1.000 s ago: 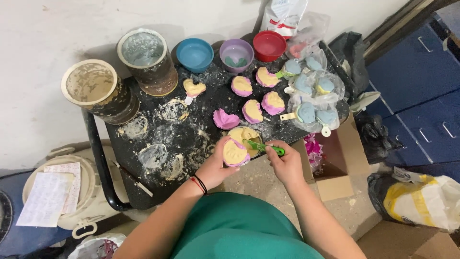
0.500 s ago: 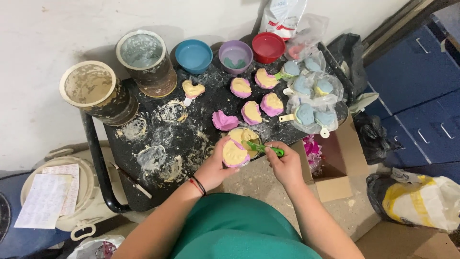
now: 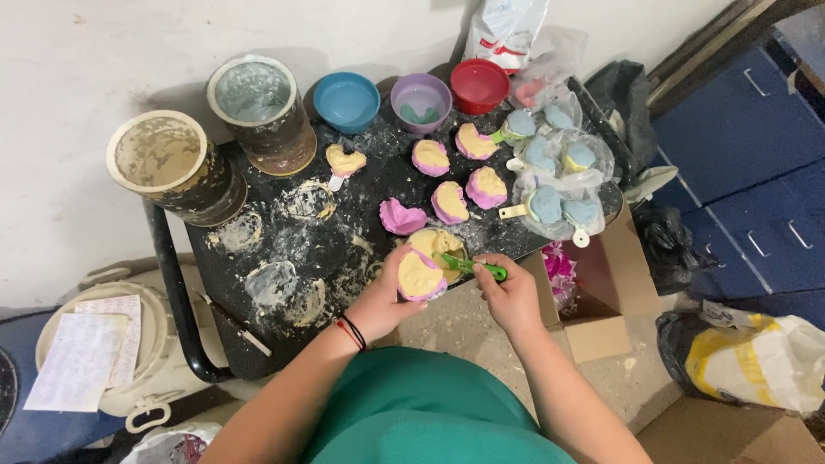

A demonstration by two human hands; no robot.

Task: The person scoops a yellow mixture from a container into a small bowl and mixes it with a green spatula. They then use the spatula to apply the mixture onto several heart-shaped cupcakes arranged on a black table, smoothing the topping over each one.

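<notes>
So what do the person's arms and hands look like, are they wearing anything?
Both arms are bare, with no sleeves reaching the forearms and no gloves. The left hand has thin cord bracelets at its wrist, one red and one black. The right hand shows no bracelet, ring or watch. A teal green top covers the body below.

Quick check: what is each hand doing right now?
Left hand: closed around a pink mould filled with yellow paste.
Right hand: grip closed on a green-handled tool.
</notes>
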